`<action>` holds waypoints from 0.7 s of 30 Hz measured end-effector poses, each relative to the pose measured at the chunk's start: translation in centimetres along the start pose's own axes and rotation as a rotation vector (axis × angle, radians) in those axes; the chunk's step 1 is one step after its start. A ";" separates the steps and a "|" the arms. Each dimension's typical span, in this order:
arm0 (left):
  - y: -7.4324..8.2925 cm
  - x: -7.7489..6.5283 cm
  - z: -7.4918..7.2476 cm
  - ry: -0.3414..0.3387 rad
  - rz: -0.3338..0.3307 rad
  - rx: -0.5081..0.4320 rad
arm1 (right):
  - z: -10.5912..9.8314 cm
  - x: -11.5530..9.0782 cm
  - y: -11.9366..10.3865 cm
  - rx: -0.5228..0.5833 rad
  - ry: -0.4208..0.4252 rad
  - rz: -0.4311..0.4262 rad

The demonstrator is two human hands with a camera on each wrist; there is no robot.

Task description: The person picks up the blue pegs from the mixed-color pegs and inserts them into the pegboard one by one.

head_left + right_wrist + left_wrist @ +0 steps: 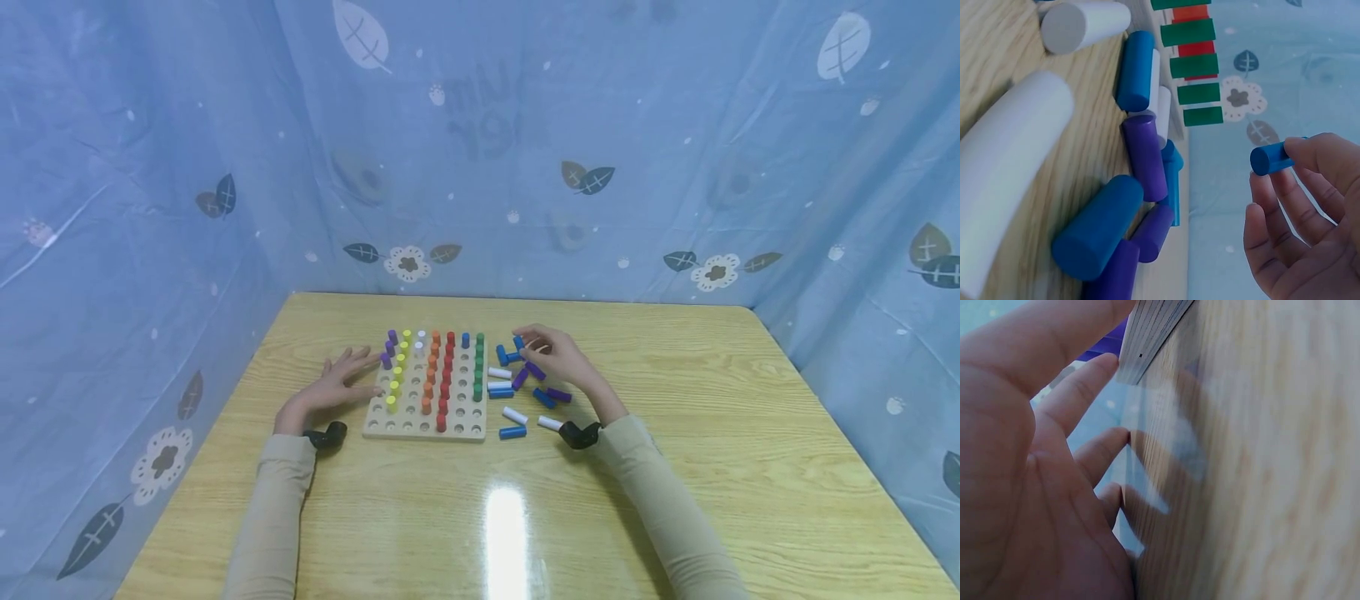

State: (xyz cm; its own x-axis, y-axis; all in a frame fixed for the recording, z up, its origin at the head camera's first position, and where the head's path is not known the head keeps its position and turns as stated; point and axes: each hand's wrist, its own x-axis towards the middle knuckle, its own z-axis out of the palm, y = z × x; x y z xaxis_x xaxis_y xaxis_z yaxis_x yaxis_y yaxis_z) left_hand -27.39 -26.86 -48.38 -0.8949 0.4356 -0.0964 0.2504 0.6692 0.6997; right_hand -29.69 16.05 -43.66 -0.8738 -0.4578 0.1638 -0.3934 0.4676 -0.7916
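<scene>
My right hand [558, 354] pinches a blue peg [1269, 159] between thumb and fingers, above the loose pegs right of the pegboard. In the head view my left hand [337, 385] lies at the board's left side, fingers spread and thumb reaching to its edge; the left wrist view shows nothing in its grasp. The wooden pegboard [397, 432] holds columns of purple, yellow, white, orange, red, blue and green pegs. One blue peg [466, 340] stands at the far end of its column, beside the green pegs [478, 367]. Bare holes show in the blue column.
Loose white, blue and purple pegs lie on the wooden table [420, 517] right of the board, among them a purple peg [1144, 156] and a white peg [515, 415]. A blue patterned curtain [480, 167] surrounds the table's back and sides.
</scene>
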 end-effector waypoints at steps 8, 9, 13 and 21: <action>0.4 -0.1 -0.1 -0.001 -0.010 -0.004 | 0.3 0.6 0.0 0.034 -0.008 -0.009; 0.5 -0.1 -0.1 -0.003 -0.009 -0.006 | 0.4 0.6 0.0 0.038 -0.009 -0.008; 0.4 -0.1 -0.2 -0.006 -0.006 -0.012 | 0.7 0.9 0.0 0.039 -0.005 0.003; 0.4 -0.1 -0.2 -0.008 -0.003 -0.020 | 1.2 1.3 -0.6 0.031 -0.008 -0.006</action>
State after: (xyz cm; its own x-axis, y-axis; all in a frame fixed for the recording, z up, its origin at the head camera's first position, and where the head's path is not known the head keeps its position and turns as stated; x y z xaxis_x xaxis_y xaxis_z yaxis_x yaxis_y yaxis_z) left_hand -27.26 -26.71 -47.98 -0.8926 0.4385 -0.1045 0.2399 0.6582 0.7136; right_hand -30.30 14.29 -43.69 -0.8691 -0.4665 0.1644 -0.3897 0.4412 -0.8084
